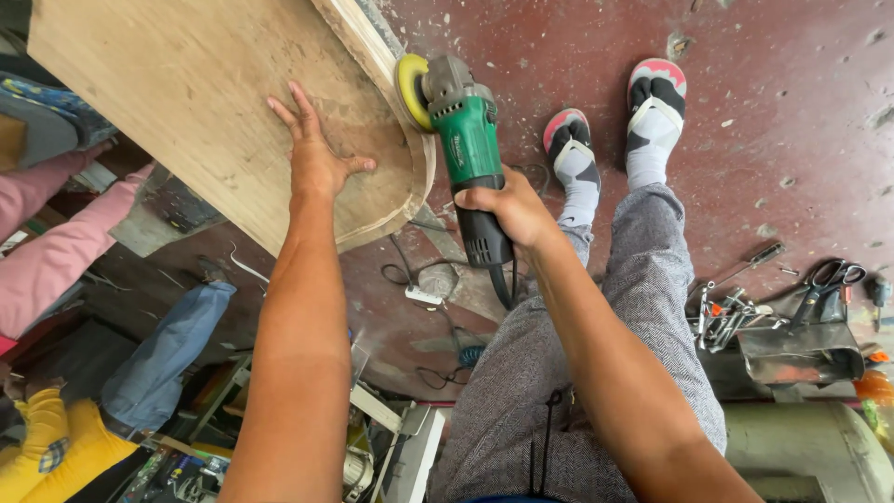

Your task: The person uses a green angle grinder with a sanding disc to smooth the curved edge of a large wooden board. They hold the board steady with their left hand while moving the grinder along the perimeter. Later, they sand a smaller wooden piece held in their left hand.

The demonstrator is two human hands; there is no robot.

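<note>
Right hand (510,207) grips a green angle grinder (466,149), its long axis pointing away, yellow disc (408,90) against the rounded edge of a wooden board (186,84); left hand (315,158) lies open, flat on the board just beside it

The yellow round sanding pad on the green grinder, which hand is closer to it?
Left. The left hand lies flat on the wooden board beside the yellow round sanding pad; the right hand grips the green grinder at its black handle, farther back.

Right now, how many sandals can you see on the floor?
2. One sandal is on the foot nearer the green grinder, which the right hand holds; the other sandal is on the foot farther right. None seems hidden.
</note>
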